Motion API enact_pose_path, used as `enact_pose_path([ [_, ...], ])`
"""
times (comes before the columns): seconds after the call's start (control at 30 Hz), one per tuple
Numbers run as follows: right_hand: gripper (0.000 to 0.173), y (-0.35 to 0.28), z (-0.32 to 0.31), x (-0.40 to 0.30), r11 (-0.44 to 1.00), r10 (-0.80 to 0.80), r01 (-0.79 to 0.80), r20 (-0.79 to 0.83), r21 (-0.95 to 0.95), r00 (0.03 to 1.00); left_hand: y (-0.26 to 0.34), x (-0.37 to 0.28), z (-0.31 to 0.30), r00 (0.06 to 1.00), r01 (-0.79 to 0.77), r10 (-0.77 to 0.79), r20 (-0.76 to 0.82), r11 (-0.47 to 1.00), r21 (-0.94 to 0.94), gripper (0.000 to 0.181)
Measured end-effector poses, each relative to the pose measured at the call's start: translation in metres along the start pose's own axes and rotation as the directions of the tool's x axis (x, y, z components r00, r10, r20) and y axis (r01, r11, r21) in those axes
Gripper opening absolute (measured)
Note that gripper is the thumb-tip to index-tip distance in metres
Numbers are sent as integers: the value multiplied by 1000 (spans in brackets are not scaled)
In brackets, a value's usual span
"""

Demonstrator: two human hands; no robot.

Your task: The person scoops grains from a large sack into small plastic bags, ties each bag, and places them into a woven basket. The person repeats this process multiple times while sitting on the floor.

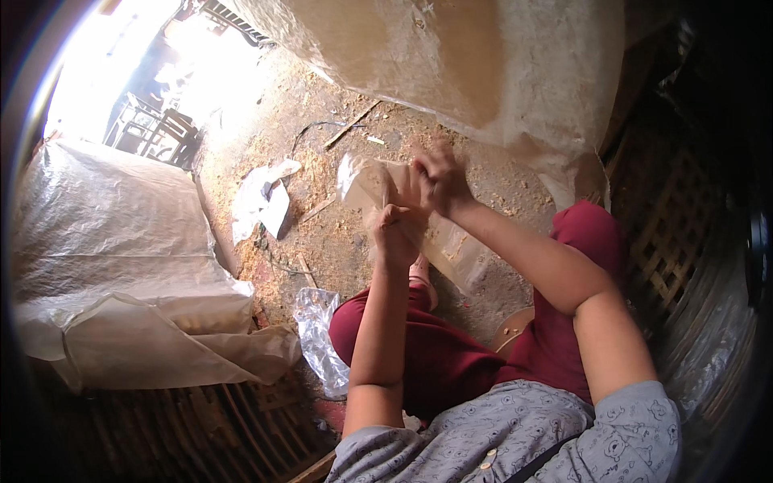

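Observation:
A crumpled piece of clear plastic film [369, 181] spreads out from between my two hands, above the floor in front of my knees. My left hand [395, 232] is closed around it, thumb uppermost. Just beyond and to the right, my right hand [439, 178] has its fingers curled in against the film; motion blurs it, and its grip is partly hidden. More of the film [462, 256] hangs below the hands toward the right. Whether it is a bag or a flat sheet cannot be told.
Translucent sheeting drapes a large bulk [453, 66] ahead and another covered stack [115, 217] at left. Woven baskets [676, 235] stand to the right. Crumbs, a wooden stick [352, 125], a white scrap [263, 199] and a crumpled plastic bag [323, 338] lie on the floor.

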State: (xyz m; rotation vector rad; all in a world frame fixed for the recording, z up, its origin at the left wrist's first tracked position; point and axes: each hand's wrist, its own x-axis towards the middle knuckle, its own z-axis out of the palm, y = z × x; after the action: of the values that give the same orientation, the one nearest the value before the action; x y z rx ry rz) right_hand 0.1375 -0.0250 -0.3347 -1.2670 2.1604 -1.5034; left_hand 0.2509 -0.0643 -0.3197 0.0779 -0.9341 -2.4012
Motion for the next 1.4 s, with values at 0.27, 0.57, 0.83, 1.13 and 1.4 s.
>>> enact_pose_path([
  [0.27,62,13,5,6,958,-179,242,343,-152,922,14,-6,-35,997,43,-17,77,937,-347,49],
  [0.57,62,-25,13,-75,900,-419,422,46,-112,907,50,6,-46,910,-313,232,-343,927,-206,46],
  [0.83,25,-14,5,-50,947,-319,311,-111,-82,941,39,2,7,550,-436,240,-800,899,-30,53],
  [1.13,23,-23,-10,-47,684,-660,646,89,-339,746,-1,6,-40,856,122,-192,-480,977,-173,51],
  [1.4,21,-29,-31,-48,706,-708,708,-45,-7,705,24,-4,-19,958,142,-195,-209,960,-243,46],
])
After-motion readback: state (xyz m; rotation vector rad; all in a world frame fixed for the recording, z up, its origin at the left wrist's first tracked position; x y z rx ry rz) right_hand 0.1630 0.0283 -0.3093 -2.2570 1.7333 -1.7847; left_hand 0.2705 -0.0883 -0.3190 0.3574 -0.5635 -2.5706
